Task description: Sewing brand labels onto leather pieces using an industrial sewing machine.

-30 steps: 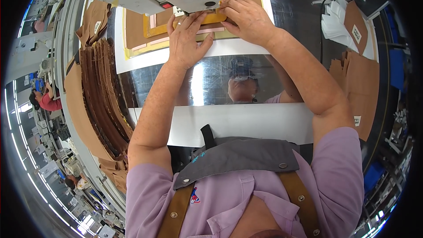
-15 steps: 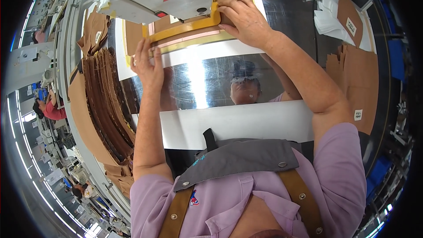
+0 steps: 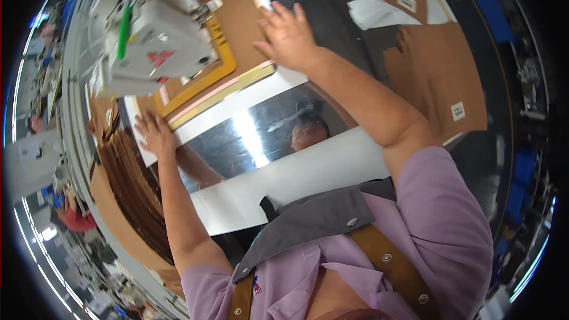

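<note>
A flat brown fabric panel [image 3: 244, 41] lies under the yellow frame [image 3: 228, 66] of a white sewing machine [image 3: 145, 44]. My right hand [image 3: 288, 37] rests flat near the panel's right edge, fingers spread and nothing gripped. At the lower left corner of the work, my left hand [image 3: 155, 134] lies with its fingers stretched out, by the white sheet [image 3: 195, 135] beneath. A pale yellow and pink strip [image 3: 237, 88] runs along the panel's near edge. The machine head hides part of the panel and frame.
A shiny metal plate [image 3: 231, 148] lies between my arms, with a white surface [image 3: 308, 166] nearer me. Stacked brown pieces [image 3: 127, 181] stand at the left. More brown panels [image 3: 444, 77] and white pieces [image 3: 368, 3] lie at the right. Someone in red [image 3: 77, 219] sits far left.
The whole view has turned and tilted. My right hand has moved off the yellow frame's corner toward the panel's right edge, fingers wider apart. My left hand has come away from the frame's corner.
</note>
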